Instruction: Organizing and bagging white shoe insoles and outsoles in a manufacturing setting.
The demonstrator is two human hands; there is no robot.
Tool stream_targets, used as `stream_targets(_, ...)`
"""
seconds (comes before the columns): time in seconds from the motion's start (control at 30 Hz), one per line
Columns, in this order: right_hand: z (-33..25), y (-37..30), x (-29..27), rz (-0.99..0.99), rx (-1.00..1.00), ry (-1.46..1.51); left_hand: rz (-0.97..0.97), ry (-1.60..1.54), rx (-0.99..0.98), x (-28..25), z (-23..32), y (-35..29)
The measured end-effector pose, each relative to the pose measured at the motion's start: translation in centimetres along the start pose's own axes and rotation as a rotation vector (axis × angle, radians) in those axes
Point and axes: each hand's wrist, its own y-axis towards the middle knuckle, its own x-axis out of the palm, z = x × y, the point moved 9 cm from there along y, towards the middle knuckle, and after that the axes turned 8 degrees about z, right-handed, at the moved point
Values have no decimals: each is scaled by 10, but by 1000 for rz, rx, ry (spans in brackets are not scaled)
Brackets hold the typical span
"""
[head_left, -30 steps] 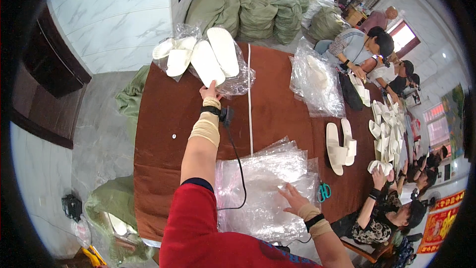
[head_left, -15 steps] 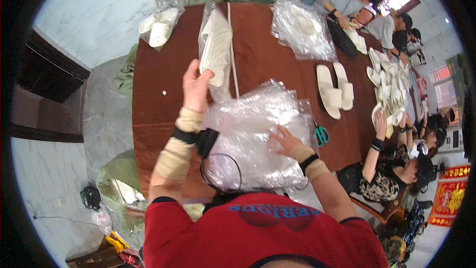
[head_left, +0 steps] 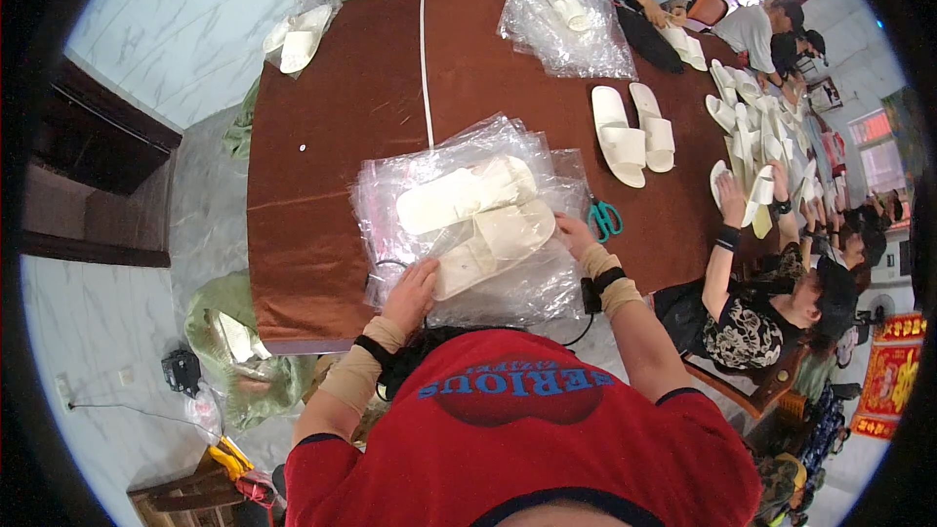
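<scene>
The slippers are creamy white; the tabletop is reddish brown with a white stripe. The scissor handles are teal, the shirt red with blue lettering, the wall white with grey veining.

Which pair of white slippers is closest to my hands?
The white broad-strapped pair over the stacked clear plastic bags, directly between your left hand and right hand. The other white slippers are all farther away.

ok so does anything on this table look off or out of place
A tiny white thing, too small to identify, looks stray, lying alone on the left of the brown cloth. The clear bags by the near slippers form an uneven, fanned pile. Nothing looks spilled or damaged.
</scene>
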Motion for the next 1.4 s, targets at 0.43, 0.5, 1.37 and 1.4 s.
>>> stream_targets(0.43, -49, -20, -13, 117, 427, -8, 314, -169, -326, -31, -50, -23)
stream_targets(0.5, -90, -18, -23, 181, 277, 59, 379, -290, -350, -27, -59, -32)
stream_targets(1.37, -9, -40, 18, 104, 161, -716, 60, -1033, -524, -64, -99, 14)
stream_targets(1.4, -9, -41, 18, 107, 158, -720, -66, -542, -241, -63, -89, 25)
